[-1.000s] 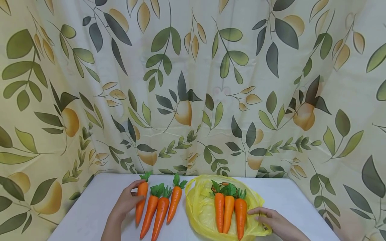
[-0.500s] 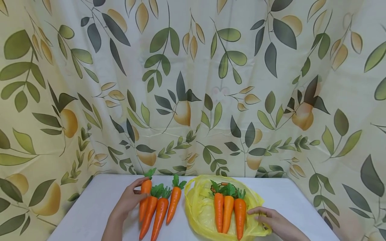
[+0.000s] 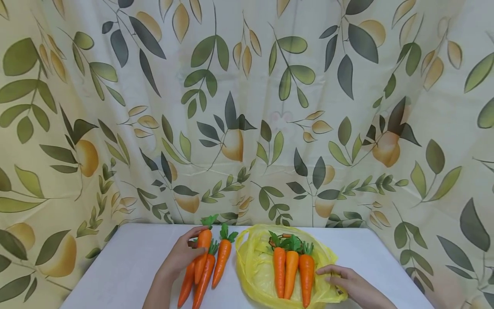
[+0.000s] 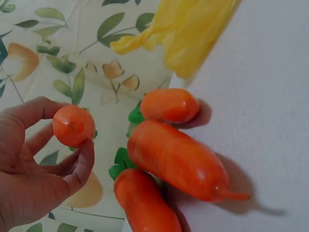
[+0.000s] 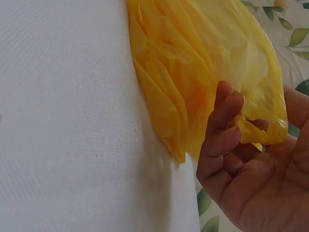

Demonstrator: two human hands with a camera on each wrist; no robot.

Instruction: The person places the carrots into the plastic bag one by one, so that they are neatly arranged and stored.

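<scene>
My left hand (image 3: 178, 258) grips a toy carrot (image 3: 204, 238) near its leafy top, holding it over the carrots on the table. In the left wrist view this carrot (image 4: 72, 126) points its end at the camera, between thumb and fingers. Below it lie a partly covered carrot (image 3: 187, 286), a middle carrot (image 3: 205, 277) and a right-hand carrot (image 3: 222, 262). A yellow plastic bag (image 3: 252, 268) lies spread to the right, with three carrots (image 3: 291, 272) side by side on it. My right hand (image 3: 349, 284) holds the bag's right edge, fingers curled at the plastic (image 5: 263, 128).
The white table (image 3: 131, 257) ends at the back against a leaf-and-fruit patterned curtain (image 3: 247, 171). More curtain hangs on both sides. A small dark and orange shape (image 3: 286, 235) shows behind the leaves of the carrots on the bag.
My left hand has moved right with its carrot, from the left end of the row to over the neighbouring carrots. The right hand and bag stay put.
</scene>
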